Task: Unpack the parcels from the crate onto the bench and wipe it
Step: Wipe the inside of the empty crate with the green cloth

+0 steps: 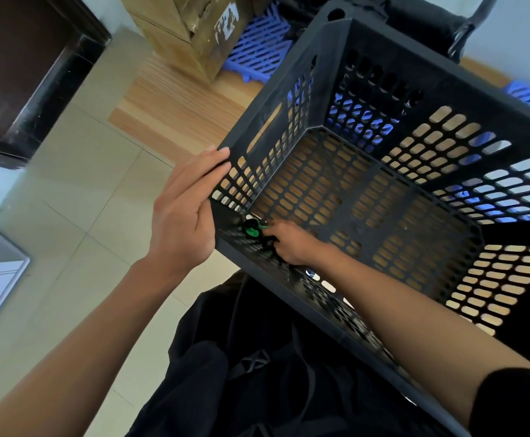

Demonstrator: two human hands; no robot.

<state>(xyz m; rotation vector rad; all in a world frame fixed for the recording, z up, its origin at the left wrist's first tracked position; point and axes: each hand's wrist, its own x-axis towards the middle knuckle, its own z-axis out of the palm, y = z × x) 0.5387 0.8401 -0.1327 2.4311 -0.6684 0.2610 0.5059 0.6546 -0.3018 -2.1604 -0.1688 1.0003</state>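
**Crate's basically cleared out, one small thing left in the near corner**

Black perforated crate (pixel 383 127) sits on the wooden bench (pixel 175 105), most of its floor open. Left hand (pixel 181 209) lies against the near-left corner edge, fingers straight along the wall. Right hand (pixel 289 242) reaches down inside, grip curled round a small green-and-black object (pixel 251 229) tucked in that corner. Cardboard box (pixel 188 29) stands beyond the crate.

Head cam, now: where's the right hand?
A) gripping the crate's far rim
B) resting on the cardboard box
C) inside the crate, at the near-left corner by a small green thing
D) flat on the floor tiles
C: the right hand reaches down into the black crate, fingers curled at a small green thing in the near-left corner.
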